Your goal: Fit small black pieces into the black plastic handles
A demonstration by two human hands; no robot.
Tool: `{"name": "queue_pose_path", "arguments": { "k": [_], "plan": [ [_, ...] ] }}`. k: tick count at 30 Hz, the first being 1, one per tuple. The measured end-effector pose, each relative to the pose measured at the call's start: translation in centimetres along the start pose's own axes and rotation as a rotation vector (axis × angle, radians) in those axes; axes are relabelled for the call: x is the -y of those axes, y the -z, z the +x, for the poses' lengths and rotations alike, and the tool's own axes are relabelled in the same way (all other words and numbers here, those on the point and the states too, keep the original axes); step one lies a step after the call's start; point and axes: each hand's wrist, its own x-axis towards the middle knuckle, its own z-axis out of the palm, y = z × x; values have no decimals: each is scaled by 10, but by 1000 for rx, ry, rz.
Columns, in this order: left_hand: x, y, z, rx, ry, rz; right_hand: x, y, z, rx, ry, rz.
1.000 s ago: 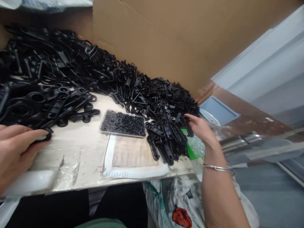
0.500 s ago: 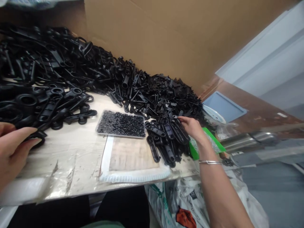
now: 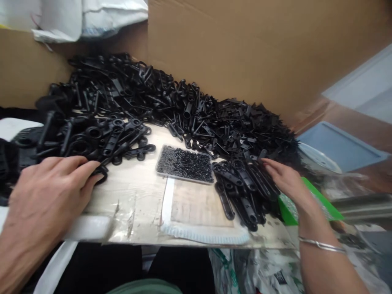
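My left hand (image 3: 58, 192) is closed at the table's left side, thumb and fingers pinching a black plastic ring-ended part (image 3: 102, 174). Just beyond it lies a heap of black ring-ended handles (image 3: 92, 132). On the right, my right hand (image 3: 284, 179) has its fingertips pressed together on a small black plastic piece (image 3: 262, 154), whose tip shows above them. Beside that hand is a stack of long black plastic arms (image 3: 245, 192). Between my hands sits a clear shallow box (image 3: 185, 179) full of tiny black parts.
A large pile of black parts (image 3: 183, 102) runs along the back, against a cardboard wall (image 3: 245, 49). In front of the box lies a white-edged pad (image 3: 199, 204). A green tray (image 3: 321, 200) of small pieces stands beyond my right wrist, with a blue bin (image 3: 343, 141) behind.
The camera has turned left, so the scene has shifted right and more of my left hand shows. Both hands stay at about the same spots beside the parts.
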Motion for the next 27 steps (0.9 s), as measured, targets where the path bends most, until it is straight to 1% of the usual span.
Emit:
{"name": "queue_pose_path", "arguments": {
  "k": [1,3,4,5,6,8,9,10,12,14,15,17,19,21,24,26,27],
  "plan": [
    [-4,4,-1,15,-46,124,7,3,-4,-38,-11,-7],
    [-8,8,-3,28,-119,289,29,7,-14,-106,4,-2],
    [-9,8,-4,9,-133,307,43,9,-19,-116,47,17],
    [-10,8,-5,-12,-143,309,58,9,-23,-104,143,55],
    [-11,8,-6,-32,-161,302,74,7,-26,-73,271,92],
    [-14,9,-9,-70,-199,264,105,1,-29,74,505,103],
    [-17,11,-11,-96,-208,222,119,-4,-28,155,585,83],
    [-19,13,-13,-125,-209,164,132,-9,-26,231,638,51],
    [-26,19,-19,-191,-179,23,153,-19,-17,364,674,-27],
    [-32,27,-25,-241,-118,-106,168,-29,-5,481,654,-99],
    [-35,31,-27,-246,-74,-152,173,-33,1,532,640,-127],
    [-40,39,-32,-257,46,-203,181,-40,11,617,620,-164],
    [-43,44,-34,-274,176,-238,183,-44,18,663,625,-180],
    [-45,47,-34,-273,313,-309,183,-46,21,669,637,-176],
    [-48,48,-33,-244,531,-478,183,-46,20,630,661,-157],
    [-48,47,-34,-205,608,-577,185,-45,17,612,684,-136],
    [-48,46,-36,-179,612,-611,187,-45,16,607,698,-120]
  ]
}}
